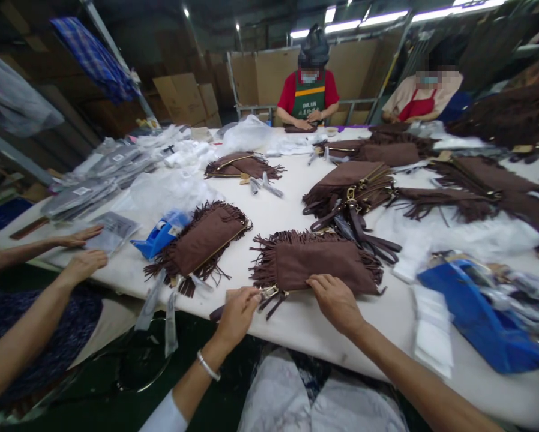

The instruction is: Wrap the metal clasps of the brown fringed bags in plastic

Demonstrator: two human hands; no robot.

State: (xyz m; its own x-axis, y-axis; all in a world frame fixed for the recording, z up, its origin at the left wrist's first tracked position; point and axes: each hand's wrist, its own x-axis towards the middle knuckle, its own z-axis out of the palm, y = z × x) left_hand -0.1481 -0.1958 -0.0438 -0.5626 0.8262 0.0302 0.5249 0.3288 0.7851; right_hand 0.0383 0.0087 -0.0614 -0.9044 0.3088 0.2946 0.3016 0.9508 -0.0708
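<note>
A brown fringed pouch (319,264) lies flat at the table's front edge, its fringe spread at the back and sides. My left hand (239,313), with a bracelet at the wrist, pinches a gold metal clasp (269,292) at the pouch's lower left corner. A dark strap (217,313) pokes out beyond that hand. My right hand (336,301) grips the pouch's front edge, fingers on top and thumb hidden. Behind it sits a pile of brown bags (348,180) with dangling wrist straps (359,231).
Left of me lies another fringed pouch (210,237) beside a blue tape dispenser (159,237). A co-worker's hands (83,252) work on a plastic bag (113,231). A blue bin (481,312) of small parts stands right. Two people (309,96) sit across the white table (269,207).
</note>
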